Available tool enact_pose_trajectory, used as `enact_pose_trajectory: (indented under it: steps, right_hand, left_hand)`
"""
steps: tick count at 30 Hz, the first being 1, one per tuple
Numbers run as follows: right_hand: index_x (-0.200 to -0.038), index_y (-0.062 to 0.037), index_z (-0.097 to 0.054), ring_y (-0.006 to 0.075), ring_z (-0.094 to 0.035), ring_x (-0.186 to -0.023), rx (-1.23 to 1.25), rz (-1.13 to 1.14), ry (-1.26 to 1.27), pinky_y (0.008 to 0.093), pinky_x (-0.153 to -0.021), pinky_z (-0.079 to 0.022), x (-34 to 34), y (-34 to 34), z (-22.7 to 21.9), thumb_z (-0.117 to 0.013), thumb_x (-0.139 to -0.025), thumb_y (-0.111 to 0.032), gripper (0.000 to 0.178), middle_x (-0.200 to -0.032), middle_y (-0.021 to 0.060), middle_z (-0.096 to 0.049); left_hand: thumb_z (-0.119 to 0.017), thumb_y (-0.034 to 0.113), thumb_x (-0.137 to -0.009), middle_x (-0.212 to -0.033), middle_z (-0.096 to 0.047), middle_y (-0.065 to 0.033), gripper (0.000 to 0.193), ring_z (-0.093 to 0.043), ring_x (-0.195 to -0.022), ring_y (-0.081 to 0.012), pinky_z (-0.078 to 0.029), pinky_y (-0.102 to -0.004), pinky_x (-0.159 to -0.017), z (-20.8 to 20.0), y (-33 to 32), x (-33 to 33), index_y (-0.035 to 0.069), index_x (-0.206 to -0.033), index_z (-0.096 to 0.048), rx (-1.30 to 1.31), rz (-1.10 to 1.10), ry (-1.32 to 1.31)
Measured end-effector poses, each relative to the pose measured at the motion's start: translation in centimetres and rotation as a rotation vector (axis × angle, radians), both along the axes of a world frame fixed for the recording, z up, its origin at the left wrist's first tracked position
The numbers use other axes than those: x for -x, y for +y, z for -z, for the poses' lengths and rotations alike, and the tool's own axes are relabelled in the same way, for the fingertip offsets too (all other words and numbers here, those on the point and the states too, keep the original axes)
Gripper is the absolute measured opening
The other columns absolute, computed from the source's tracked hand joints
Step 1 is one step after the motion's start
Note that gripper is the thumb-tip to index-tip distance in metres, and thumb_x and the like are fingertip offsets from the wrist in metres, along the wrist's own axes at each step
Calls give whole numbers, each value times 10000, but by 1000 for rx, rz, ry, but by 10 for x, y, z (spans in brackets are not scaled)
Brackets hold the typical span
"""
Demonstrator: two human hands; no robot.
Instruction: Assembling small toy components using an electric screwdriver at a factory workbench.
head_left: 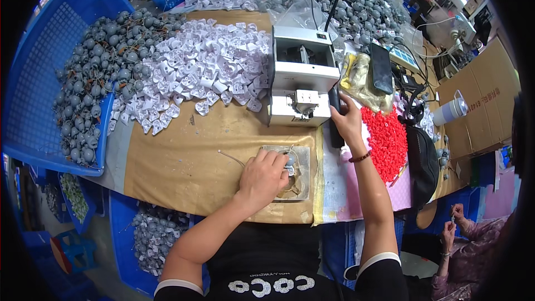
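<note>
My left hand (pixel 263 180) rests on a shallow square grey plate (pixel 302 159) near the table's front edge. Its fingers are bent and press a small part with a grey ball (pixel 290 160) and a bit of white plastic; much of that part is hidden. A thin wire (pixel 229 157) sticks out to the left of this hand. To the right of a white machine (pixel 301 83), my right hand (pixel 348 118) is closed around a black, bar-shaped object (pixel 335 112). The fingers partly cover it, and its kind is unclear.
White plastic pieces (pixel 206 61) are heaped behind my left hand, with grey ball parts (pixel 95 78) in a tipped blue crate (pixel 42 86). Small red pieces (pixel 384 139), a black phone (pixel 381 67), a black bag (pixel 422 161) and a white cup (pixel 450 110) lie right. Another person's hands (pixel 452 227) are lower right.
</note>
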State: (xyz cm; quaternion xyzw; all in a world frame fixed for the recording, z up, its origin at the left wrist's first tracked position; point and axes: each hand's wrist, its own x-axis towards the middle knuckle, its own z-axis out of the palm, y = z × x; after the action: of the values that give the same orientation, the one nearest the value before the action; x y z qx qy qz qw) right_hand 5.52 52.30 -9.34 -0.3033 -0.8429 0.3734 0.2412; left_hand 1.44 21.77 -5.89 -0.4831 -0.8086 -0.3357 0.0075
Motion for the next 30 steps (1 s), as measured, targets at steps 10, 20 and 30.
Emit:
enact_pose_trajectory:
  steps: [10,20,30]
  right_hand:
    - [-1462,-36,-346,171,-604,-680,269,-392,820,349,-696,-537,3,-85,-145,-606,-856,141,683,-811,63,-583]
    - [-1075,-18,-514,116,-645,-629,471,-383,635,269,-594,-527,81,-87,-141,-744,-863,18,315,-778,30,-661]
    - [-1586,16,-142,169,-640,-673,480,-549,523,295,-656,-536,-4,-142,-113,-637,-831,133,910,-794,83,-626]
  left_hand:
    - [-783,145,-760,-976,-640,-94,348,-599,-952,-303,-524,-401,-816,0,-3,1,69,-1082,-674,-32,4,11]
    - [-752,173,-821,-991,-644,-100,324,-661,-923,-322,-547,-451,-748,0,0,1,80,-1117,-660,27,-8,-106]
    - [-752,181,-825,-955,-626,-105,327,-667,-821,-361,-539,-481,-668,0,-2,2,85,-1113,-634,28,-27,-145]
